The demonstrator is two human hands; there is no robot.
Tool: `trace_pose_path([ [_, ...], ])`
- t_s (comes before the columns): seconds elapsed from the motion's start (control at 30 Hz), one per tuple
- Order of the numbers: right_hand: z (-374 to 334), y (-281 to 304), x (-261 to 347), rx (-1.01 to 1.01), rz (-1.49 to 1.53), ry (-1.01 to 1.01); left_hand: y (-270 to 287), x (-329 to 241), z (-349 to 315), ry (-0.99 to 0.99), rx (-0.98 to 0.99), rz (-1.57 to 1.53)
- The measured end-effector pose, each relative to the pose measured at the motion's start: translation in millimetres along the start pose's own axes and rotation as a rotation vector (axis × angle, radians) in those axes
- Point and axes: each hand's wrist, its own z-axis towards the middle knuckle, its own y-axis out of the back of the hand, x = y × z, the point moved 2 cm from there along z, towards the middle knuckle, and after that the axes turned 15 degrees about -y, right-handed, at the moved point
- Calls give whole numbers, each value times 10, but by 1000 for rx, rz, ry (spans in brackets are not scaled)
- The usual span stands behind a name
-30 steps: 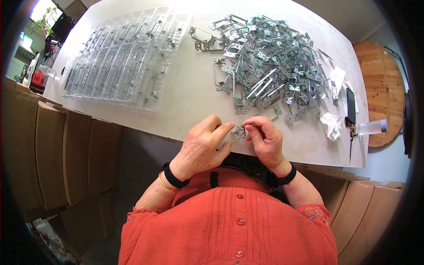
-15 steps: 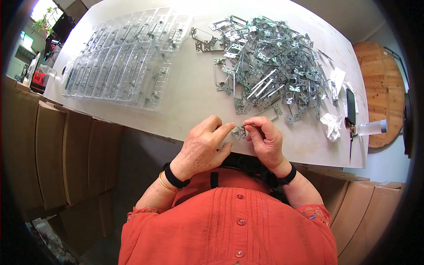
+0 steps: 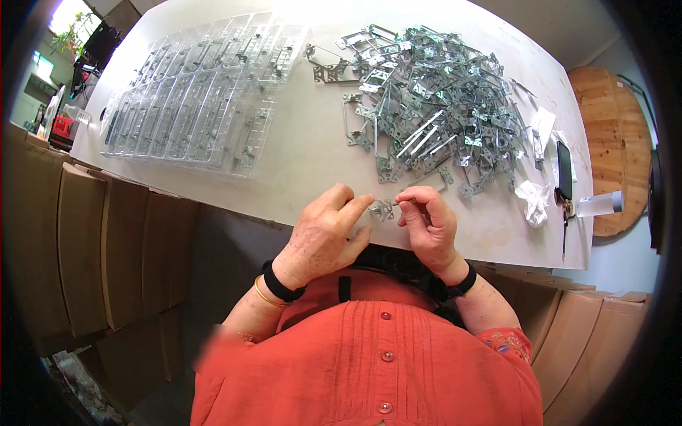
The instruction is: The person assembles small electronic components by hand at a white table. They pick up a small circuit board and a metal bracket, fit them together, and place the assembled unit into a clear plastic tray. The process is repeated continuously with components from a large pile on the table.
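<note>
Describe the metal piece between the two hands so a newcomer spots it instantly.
On the white table, go to the near edge, where the left hand and right hand come close together. Between their fingertips is a small silvery metal piece. Unlike the grey metal parts crowded in the heap beyond, it sits apart, by the fingers.

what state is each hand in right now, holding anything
Left hand: index fingertip at the bracket; whether it grips cannot be told.
Right hand: closed in a pinch; anything held is too small to tell.
</note>
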Motion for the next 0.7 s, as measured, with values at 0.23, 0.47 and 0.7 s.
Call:
trace_pose_path([
  [0.23, -6, 5, -7, 16, -35, 21, 56, 29, 3, 47, -10, 48],
  [0.47, 18, -4, 14, 40, -62, 13, 43, 19, 11, 47, -14, 44],
  [0.7, 24, -13, 16, 22, -98, 26, 40, 14, 22, 51, -8, 51],
])
